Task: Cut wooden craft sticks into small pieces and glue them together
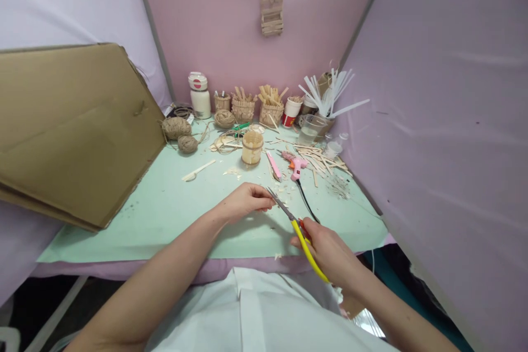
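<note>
My right hand [325, 245] is closed around the yellow-handled scissors [305, 247], whose blades point up and left. Near the blade tips, my left hand [249, 199] is held in a pinch above the green tabletop. Whatever lies between its fingertips is too small or hidden to make out. Beyond my hands stands a small round cup made of wooden sticks [252, 148], with darker bands around it. To the right of that cup lie a pink cutter knife [273, 166] and a pink glue gun [297, 165] with a black cord.
Loose wooden sticks [322, 159] cover the back right, near a bundle of white glue sticks [330, 93]. Stick-filled baskets [243, 109], a white jar [201, 103] and twine balls [177, 128] line the back. A large cardboard sheet [78, 132] leans at left.
</note>
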Motion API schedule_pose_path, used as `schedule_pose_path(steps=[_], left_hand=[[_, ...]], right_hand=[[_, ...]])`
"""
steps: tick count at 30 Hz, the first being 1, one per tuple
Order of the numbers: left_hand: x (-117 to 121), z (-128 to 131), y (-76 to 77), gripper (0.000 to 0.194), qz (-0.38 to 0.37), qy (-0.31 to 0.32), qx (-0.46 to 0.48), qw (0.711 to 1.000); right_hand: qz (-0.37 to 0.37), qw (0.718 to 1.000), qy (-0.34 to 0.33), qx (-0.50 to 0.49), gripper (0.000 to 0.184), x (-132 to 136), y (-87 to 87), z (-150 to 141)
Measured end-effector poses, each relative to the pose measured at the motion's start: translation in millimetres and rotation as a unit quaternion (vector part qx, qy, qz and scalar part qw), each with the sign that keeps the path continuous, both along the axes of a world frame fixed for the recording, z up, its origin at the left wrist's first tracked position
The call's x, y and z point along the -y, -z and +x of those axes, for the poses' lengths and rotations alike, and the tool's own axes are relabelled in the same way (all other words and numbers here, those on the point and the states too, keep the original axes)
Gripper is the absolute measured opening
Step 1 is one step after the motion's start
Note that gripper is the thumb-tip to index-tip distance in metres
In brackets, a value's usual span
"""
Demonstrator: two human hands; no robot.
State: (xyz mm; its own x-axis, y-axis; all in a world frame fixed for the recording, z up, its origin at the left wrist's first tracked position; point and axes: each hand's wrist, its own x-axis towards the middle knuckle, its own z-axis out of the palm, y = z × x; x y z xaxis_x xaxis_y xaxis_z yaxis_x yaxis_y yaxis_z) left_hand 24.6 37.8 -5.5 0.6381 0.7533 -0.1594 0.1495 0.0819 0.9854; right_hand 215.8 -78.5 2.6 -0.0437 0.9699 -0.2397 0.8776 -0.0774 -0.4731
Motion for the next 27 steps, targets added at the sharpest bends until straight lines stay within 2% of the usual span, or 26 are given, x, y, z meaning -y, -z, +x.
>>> schedule_pose_path(steps=[5,8,11,13,16,18,21,27], left_hand=[[-0.8,-0.5,2.1,0.027,0.017,0.005,-0.021,1.0],[-0.6,-0.6,2.9,0.028,0.002,0.01,-0.018,1.0],[-0.3,-0.6,4.7,0.028,-0.055,0.022,0.013,0.998],[0.1,-0.7,5.7,0.027,-0.111,0.041,0.046,0.992],[1.4,-0.7,5.9,0.026,-0.177,0.085,0.088,0.977],[2.4,-0.7,6.4,0.026,-0.2,0.111,0.104,0.968],[3.7,-1.0,8.4,0.026,-0.22,0.131,0.111,0.96],[4.9,-0.1,7.7,0.03,-0.214,0.123,0.111,0.963]], right_hand=[[-0.019,0.999,-0.008,-0.041,0.026,1.6,-6.3,4.0],[0.014,0.998,-0.002,-0.067,0.027,-2.9,-4.9,8.6],[0.083,0.99,0.027,-0.111,0.03,-16.0,-1.8,11.0],[0.124,0.975,0.045,-0.177,0.028,-27.7,0.2,9.1],[0.166,0.941,0.011,-0.296,0.022,-43.0,2.9,0.5],[0.169,0.927,-0.012,-0.335,0.022,-48.3,4.0,-6.9],[0.153,0.922,-0.025,-0.356,0.023,-49.7,3.0,-15.6],[0.138,0.928,0.013,-0.346,0.023,-49.7,1.4,-15.9]])
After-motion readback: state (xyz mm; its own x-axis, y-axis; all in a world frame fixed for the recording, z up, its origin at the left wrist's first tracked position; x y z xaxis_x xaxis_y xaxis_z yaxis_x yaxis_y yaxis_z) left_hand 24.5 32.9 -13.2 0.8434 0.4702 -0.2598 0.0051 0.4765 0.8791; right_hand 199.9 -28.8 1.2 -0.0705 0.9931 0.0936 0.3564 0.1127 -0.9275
